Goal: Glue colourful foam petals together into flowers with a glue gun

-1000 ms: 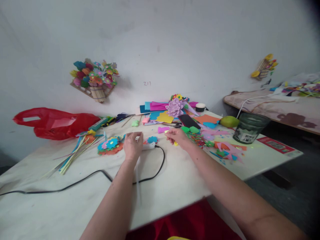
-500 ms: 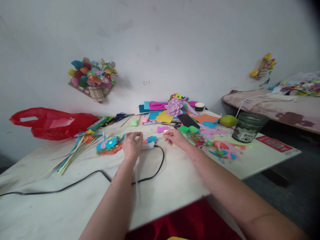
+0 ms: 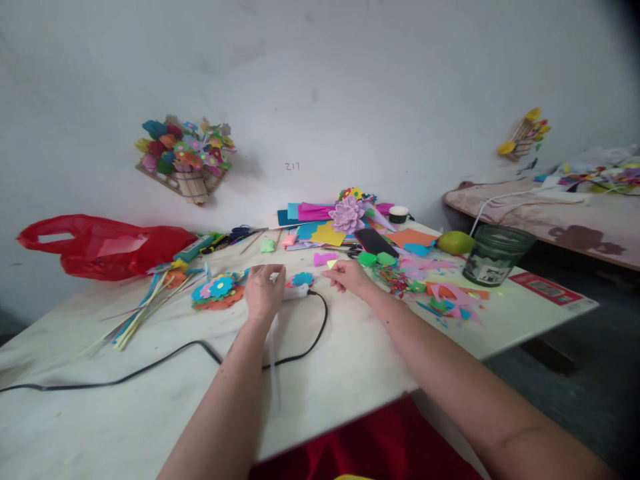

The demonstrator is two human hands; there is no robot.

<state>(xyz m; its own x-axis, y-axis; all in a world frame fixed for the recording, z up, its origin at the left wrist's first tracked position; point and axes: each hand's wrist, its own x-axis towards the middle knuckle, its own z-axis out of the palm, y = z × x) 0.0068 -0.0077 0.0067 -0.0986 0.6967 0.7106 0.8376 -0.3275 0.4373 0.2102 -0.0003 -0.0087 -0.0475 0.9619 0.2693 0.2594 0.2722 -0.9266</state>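
Note:
My left hand (image 3: 263,291) rests on the white table (image 3: 350,360), its fingers curled around a thin pale stick (image 3: 273,363) that runs back along my forearm. Just right of this hand lies a small white glue gun (image 3: 297,291) with a black cord (image 3: 150,365). My right hand (image 3: 351,276) is a little to the right and pinches a small yellow-green foam piece (image 3: 331,264) at its fingertips. A pile of flat foam flowers (image 3: 220,290) sits left of my left hand, and a blue foam flower (image 3: 303,279) lies between my hands.
Coloured foam sheets (image 3: 320,223), a purple flower (image 3: 349,215), a phone (image 3: 376,241) and scraps (image 3: 445,297) crowd the far right. A green jar (image 3: 494,255), a green fruit (image 3: 455,242), a red bag (image 3: 107,247) and paper stems (image 3: 145,307) lie around. Flower baskets (image 3: 185,157) hang on the wall.
My right hand has shifted slightly left and away from me, with the yellow piece now at its fingertips. My left hand has stayed put.

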